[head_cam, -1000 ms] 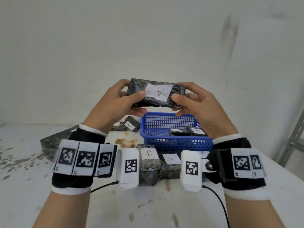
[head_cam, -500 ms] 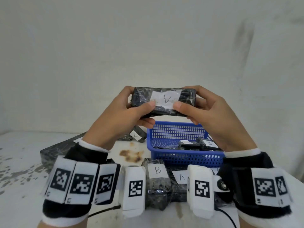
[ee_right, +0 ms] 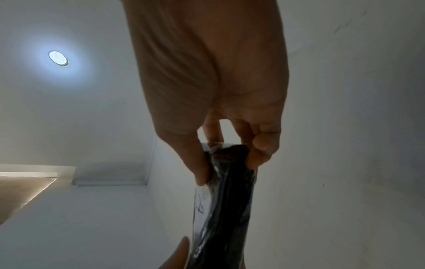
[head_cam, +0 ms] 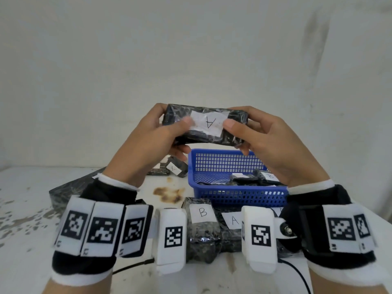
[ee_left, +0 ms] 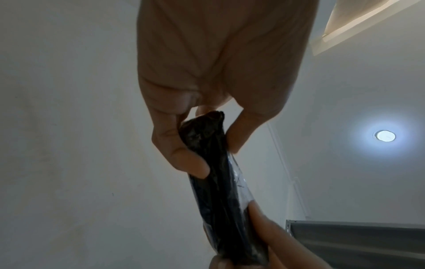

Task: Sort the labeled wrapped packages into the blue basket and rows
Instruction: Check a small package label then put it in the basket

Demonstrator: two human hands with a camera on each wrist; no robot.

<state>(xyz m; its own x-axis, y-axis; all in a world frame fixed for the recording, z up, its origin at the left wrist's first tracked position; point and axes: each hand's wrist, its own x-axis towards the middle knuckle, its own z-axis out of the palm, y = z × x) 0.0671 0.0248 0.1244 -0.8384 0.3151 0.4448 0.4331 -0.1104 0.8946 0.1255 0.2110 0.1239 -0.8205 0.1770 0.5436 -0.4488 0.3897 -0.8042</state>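
Gripping 1 black package (head_cam: 204, 126) marked A, your left hand (head_cam: 148, 143) and right hand (head_cam: 273, 145) clamp its ends above the blue basket (head_cam: 233, 194).

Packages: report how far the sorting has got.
Done: several packages lie in the blue basket, one labeled B. In hand: the A package, gripped by left hand and right hand. Left: the B package and its A neighbour on the table.

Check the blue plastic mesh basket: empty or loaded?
Loaded. The blue plastic mesh basket holds several black wrapped packages; one white label there reads B. The exact count is unclear.
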